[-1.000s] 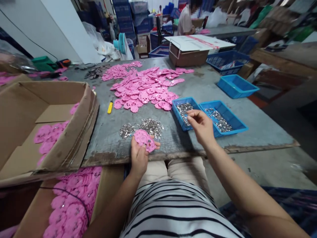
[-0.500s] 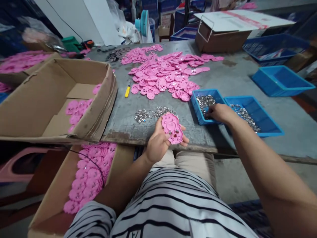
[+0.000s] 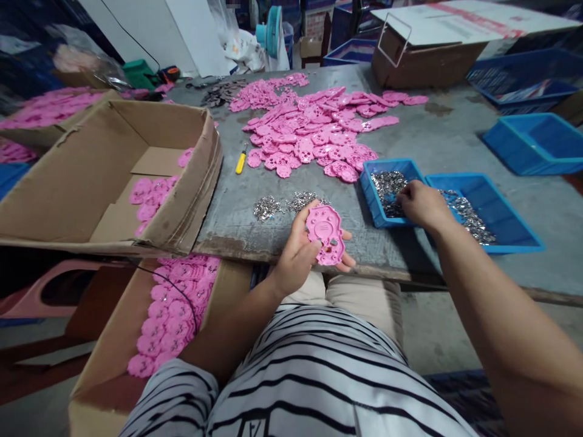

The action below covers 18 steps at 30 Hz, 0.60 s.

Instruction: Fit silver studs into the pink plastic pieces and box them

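My left hand (image 3: pixel 294 258) holds a pink moulded plastic piece (image 3: pixel 325 227) with holes, its thumb pressed on the lower edge and its fingers underneath. Over at the small blue bin (image 3: pixel 374 203), my right hand (image 3: pixel 421 203) has its fingertips down among small shiny metal parts (image 3: pixel 388 185). Those fingertips are bent together, and whatever they pinch is hidden. Beside it, a larger blue bin (image 3: pixel 523 237) holds more metal parts. Two small heaps of metal parts (image 3: pixel 267 208) lie on the table just beyond my left hand.
A large pile of pink pieces (image 3: pixel 314 130) covers the table's middle, with a yellow-handled screwdriver (image 3: pixel 241 161) to its left. An open cardboard box (image 3: pixel 59 176) stands left, above another carton of stacked pink pieces (image 3: pixel 170 315). Another blue bin (image 3: pixel 537 145) sits at right.
The whole view has shifted slightly. My right hand is still in the small blue bin, its fingers slightly repositioned. My left hand still holds the pink piece.
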Each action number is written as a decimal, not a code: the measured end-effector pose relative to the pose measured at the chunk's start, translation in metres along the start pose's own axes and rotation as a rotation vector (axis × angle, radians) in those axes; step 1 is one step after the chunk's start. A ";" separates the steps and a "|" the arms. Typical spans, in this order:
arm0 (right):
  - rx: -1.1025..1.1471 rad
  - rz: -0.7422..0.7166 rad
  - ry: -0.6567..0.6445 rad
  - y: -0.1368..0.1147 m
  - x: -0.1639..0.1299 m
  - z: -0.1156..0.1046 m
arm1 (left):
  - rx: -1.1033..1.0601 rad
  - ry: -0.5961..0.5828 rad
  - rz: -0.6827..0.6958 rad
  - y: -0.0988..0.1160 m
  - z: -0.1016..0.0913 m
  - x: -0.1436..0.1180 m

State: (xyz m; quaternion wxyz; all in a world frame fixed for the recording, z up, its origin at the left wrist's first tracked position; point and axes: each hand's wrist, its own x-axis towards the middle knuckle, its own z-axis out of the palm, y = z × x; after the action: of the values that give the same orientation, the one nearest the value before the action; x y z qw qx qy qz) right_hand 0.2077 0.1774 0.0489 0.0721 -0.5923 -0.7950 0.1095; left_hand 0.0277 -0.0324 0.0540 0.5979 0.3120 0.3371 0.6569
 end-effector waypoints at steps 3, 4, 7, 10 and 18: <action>0.007 0.098 -0.002 -0.005 -0.004 -0.004 | 0.024 0.003 -0.003 -0.001 -0.002 -0.002; 0.049 0.114 0.011 -0.006 -0.004 -0.005 | 0.025 0.010 -0.009 -0.001 -0.002 -0.002; 0.254 0.139 0.076 -0.007 -0.004 -0.009 | 0.016 0.043 -0.028 -0.003 -0.004 -0.001; 0.391 0.163 0.113 -0.010 -0.009 -0.012 | -0.004 0.100 -0.048 -0.008 -0.005 0.001; 1.269 -0.159 -0.197 -0.057 -0.077 0.004 | -0.051 0.258 -0.180 -0.020 0.007 0.009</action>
State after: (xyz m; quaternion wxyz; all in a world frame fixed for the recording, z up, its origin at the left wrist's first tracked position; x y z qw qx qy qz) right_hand 0.1759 0.0878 0.0606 0.3428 -0.3612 -0.6200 0.6063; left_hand 0.0444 -0.0216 0.0417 0.6138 0.1780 0.4210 0.6436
